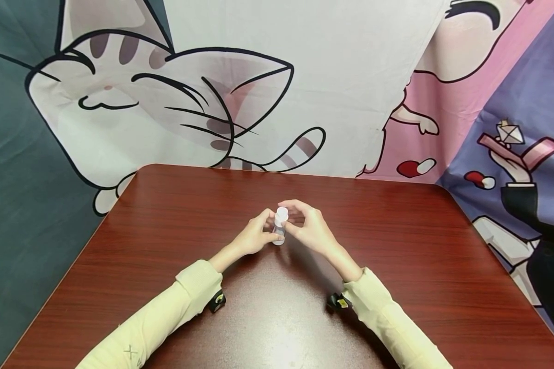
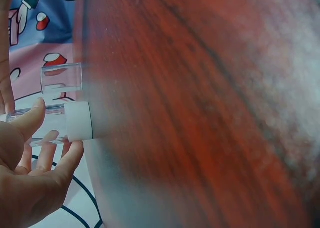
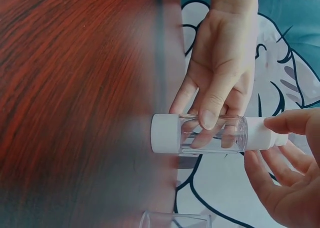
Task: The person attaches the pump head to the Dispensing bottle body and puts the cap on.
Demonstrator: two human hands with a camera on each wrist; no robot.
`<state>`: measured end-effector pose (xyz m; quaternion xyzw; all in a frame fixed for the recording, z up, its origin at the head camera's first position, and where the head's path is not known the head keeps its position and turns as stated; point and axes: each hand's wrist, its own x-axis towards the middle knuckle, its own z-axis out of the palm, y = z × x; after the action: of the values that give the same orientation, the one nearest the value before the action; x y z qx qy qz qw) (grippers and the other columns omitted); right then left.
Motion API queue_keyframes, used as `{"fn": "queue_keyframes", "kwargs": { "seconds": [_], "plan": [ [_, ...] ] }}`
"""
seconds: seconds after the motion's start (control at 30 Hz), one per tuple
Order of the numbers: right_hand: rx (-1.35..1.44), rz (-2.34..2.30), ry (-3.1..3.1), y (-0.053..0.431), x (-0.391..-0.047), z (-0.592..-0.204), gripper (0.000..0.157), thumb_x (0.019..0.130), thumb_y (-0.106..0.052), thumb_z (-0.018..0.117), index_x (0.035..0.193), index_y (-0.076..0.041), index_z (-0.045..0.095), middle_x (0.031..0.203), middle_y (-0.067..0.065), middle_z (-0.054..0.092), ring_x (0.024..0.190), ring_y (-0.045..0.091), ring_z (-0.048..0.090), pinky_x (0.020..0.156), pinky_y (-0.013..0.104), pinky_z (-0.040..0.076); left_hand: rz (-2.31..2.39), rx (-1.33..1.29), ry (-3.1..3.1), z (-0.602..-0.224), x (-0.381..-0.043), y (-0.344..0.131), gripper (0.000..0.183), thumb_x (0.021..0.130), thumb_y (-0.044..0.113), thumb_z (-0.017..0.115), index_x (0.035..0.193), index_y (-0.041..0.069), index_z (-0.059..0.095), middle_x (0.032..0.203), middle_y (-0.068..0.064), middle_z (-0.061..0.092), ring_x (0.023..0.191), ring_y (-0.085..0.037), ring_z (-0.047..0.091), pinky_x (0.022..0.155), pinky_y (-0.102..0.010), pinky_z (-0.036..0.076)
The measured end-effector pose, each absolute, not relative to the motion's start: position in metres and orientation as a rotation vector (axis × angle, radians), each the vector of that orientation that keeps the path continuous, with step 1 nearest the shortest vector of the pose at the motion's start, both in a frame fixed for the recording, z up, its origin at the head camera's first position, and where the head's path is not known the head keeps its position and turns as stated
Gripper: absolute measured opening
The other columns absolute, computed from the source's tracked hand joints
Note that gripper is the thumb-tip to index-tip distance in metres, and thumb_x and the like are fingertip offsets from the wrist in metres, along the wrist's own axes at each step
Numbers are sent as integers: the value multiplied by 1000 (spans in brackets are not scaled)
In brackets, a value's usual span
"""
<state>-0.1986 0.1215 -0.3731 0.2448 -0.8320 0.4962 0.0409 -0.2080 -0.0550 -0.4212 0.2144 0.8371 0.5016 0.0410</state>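
I watch the left hand (image 1: 251, 238) hold a small, clear, cylindrical, plastic-looking bottle (image 1: 279, 229) – its thumb lies across the barrel, and its other fingers curl behind, partly visible through the see-through wall. The right hand (image 1: 311, 228) comes in from the opposite side, pinching the smooth white stepped top (image 3: 258, 134) between its thumb and fingers, just above the left fingers. So the bottle stands about upright between the two hands, its round white base (image 3: 166, 133) below the left thumb and down at the tabletop; whether it actually touches the wood I cannot tell.

Just to the right of the left fingers, below the right hand, a short clear tube-shaped cup (image 2: 61, 80) stands apart from the bottle. Beneath all the fingers spreads a glossy reddish-brown wood-grain table (image 1: 420, 246).

Behind the hands, pale cream fabric sleeves (image 1: 143, 328) cover the forearms, a small black device (image 1: 217, 301) showing under the left cuff. Farther out, beyond the fingertips – a printed cloth backdrop (image 1: 351, 77) with a smiling striped cat
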Motion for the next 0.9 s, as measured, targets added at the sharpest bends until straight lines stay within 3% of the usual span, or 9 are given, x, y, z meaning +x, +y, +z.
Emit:
{"fn": "queue_keyframes", "kwargs": {
  "seconds": [0.33,0.5,0.7,0.9],
  "plan": [
    [693,1367,-2555,119,-204,-378,40,78,-6,77,115,-5,63,98,10,68,83,20,68,76,32,56,1530,617,2555,-419,-208,-56,34,84,10,73,109,5,50,109,-13,67,104,-30,62,88,-41,49],
    [660,1323,-2575,117,-205,-377,39,78,-9,78,114,-5,64,95,9,67,83,19,67,77,33,56,1527,619,2546,-419,-207,-56,34,85,10,72,108,5,49,111,-13,66,105,-30,61,89,-42,49],
    [650,1300,-2587,115,-205,-377,42,77,-15,79,116,-9,63,105,11,68,92,24,67,84,44,54,1546,626,2533,-419,-208,-55,35,84,9,73,108,4,49,113,-14,63,105,-30,62,88,-39,50],
    [811,1385,-2552,114,-205,-375,46,80,-9,74,123,-7,59,120,11,65,111,27,63,96,42,50,1552,645,2533,-419,-208,-56,36,83,7,73,108,3,48,111,-16,64,104,-30,63,87,-38,51]
  ]
}}
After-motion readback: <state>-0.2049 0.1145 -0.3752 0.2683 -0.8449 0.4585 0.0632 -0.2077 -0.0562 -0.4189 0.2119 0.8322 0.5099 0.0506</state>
